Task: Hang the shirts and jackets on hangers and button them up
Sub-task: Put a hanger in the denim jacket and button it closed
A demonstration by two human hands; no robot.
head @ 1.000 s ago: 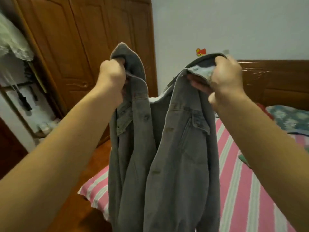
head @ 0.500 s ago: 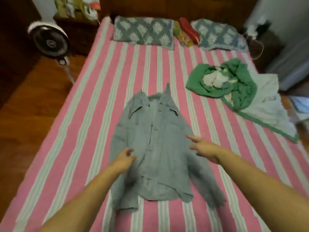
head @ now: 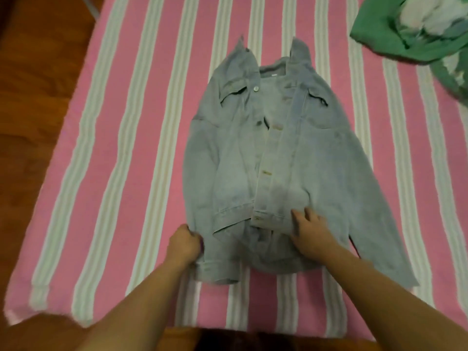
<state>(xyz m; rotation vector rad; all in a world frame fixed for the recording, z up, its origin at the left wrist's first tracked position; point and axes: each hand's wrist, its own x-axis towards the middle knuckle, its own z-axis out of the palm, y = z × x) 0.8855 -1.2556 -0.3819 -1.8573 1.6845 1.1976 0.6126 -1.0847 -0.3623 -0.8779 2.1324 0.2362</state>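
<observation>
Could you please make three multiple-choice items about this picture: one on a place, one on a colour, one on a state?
1. Where does the denim jacket lie?
A. on the striped bed
B. on the wooden floor
C. on a hanger

2. What colour is the crumpled cloth at the top right corner?
A. yellow
B. green
C. black

3. How is the front of the jacket?
A. buttoned to the collar
B. unbuttoned, panels apart near the collar
C. turned face down

Answers:
1 A: the jacket is spread flat on the pink and white striped sheet, and no hanger is in view.
2 B: the cloth is green with a pale inside.
3 B: the buttons show free along the edge and the lining shows between the panels; the left hand grips the sleeve cuff and the right hand rests on the hem.
</observation>
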